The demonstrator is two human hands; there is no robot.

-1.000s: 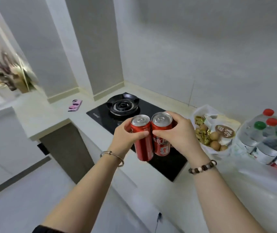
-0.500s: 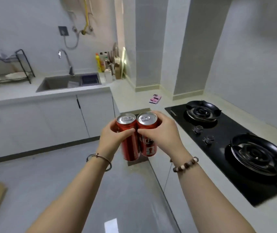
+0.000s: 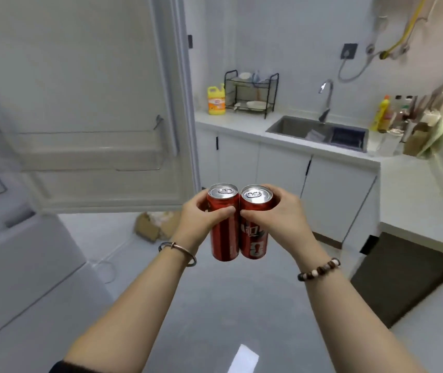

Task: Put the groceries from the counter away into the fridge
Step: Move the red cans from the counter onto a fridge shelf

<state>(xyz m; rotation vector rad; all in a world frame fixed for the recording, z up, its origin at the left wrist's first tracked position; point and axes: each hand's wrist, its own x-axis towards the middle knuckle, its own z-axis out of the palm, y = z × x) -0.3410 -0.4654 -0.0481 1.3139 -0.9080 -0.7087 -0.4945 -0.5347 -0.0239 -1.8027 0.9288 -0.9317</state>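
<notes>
the left hand (image 3: 201,216) grips the left can (image 3: 223,224) and the right hand (image 3: 276,219) grips the right can (image 3: 254,227), the two touching, upright, chest-high above the floor. the fridge door (image 3: 85,103) stands open just beyond them.

The white counter (image 3: 241,123) along the far wall carries a yellow detergent bottle (image 3: 216,100) and a black dish rack (image 3: 251,94) left of the inset sink (image 3: 290,128), with a cluster of bottles (image 3: 391,113) at its right end. On the grey floor (image 3: 228,305) lies torn cardboard (image 3: 154,226), near a thin white cord (image 3: 108,266).

Red cans (image 3: 224,238) (image 3: 254,238) x2, hands (image 3: 201,219) (image 3: 282,219) x2, bracelets (image 3: 178,250) (image 3: 320,269) x2, sink (image 3: 293,127) x1, dish rack (image 3: 251,92) x1.
</notes>
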